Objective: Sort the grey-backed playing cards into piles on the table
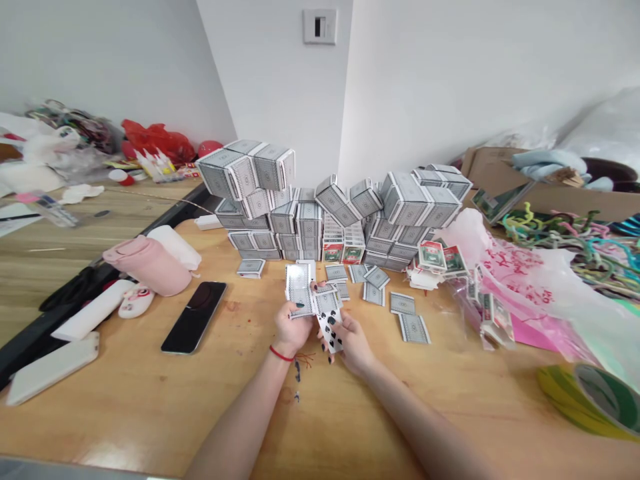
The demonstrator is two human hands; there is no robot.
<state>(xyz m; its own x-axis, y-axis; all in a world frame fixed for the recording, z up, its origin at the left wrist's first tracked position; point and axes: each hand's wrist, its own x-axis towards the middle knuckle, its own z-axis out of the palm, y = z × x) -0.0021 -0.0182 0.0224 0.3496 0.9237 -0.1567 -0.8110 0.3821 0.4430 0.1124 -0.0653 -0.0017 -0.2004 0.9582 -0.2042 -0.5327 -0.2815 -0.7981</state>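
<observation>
My left hand (292, 328), with a red string round the wrist, grips grey-patterned playing cards (299, 288) that look folded. In my right hand (351, 341) is a spade playing card (329, 328), face up, its thumb pressed on it; a grey card back shows just above. Both hands are close together over the wooden table, and the cards meet between them. Behind them stands a structure of card-covered blocks (310, 223), higher at its left and right ends than in the middle. Loose cards (374, 293) lie face down to the right of my hands.
On the left lie a black-screened phone (194, 317), a pink pouch (147, 265) and a white power bank (54, 368). On the right are card boxes (433, 257), a plastic bag (530, 267) and a tape roll (565, 400). A cardboard box (545, 193) stands behind.
</observation>
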